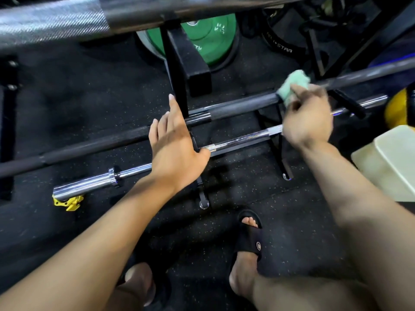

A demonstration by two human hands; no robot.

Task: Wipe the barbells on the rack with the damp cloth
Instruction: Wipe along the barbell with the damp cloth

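Against the dark grey knurled barbell (235, 106) the right hand (307, 117) pinches a bunched pale green cloth (292, 84), the left hand (175, 144) spread flat nearer along it, so an overhard stroke could roll it off its black steel rack (179, 70).

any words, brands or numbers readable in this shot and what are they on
"STAR" on the black strap, the end of a longer word; the letters before it are too blurred to read.
"TH" on the green weight plate, the end of a word hidden behind the black rack post.
Raised markings near the plate's top, likely a weight figure, are too blurred to read.
Round logo on the black slipper: too small to read.
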